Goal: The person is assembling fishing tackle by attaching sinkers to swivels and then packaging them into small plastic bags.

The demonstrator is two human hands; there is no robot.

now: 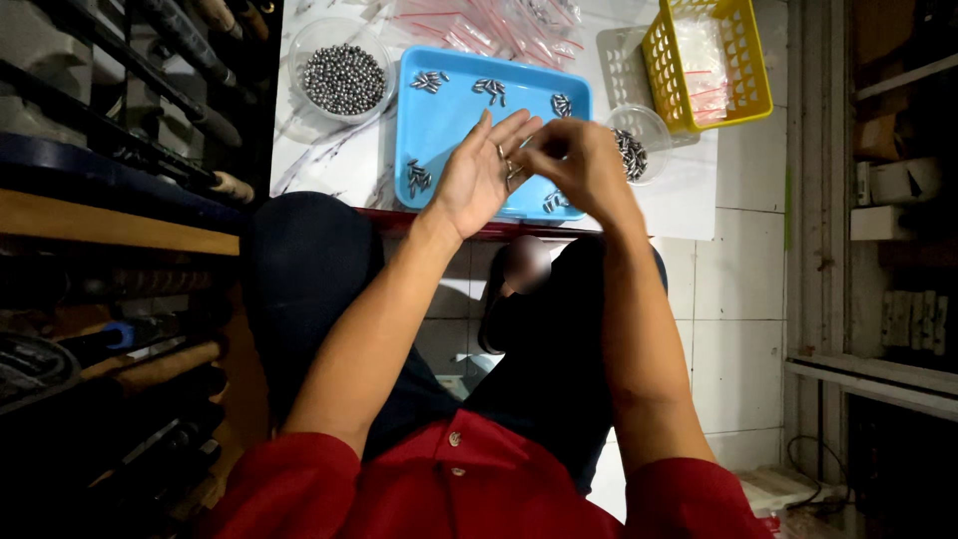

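My left hand [479,175] is held palm up over the blue tray [454,125], with a few small metal pins [509,165] lying in the palm. My right hand [579,165] hovers beside it, its fingertips pinched at the pins in the left palm. Small groups of metal pins [429,80] lie spread across the tray. Whether the right fingers hold a pin is hard to tell through the blur.
A clear round tub of metal balls [342,75] stands left of the tray. A small clear cup of pins [634,150] sits to the right, beside a yellow basket [709,60] with plastic bags. More clear bags [489,25] lie behind the tray. Tool handles [150,100] fill the racks on the left.
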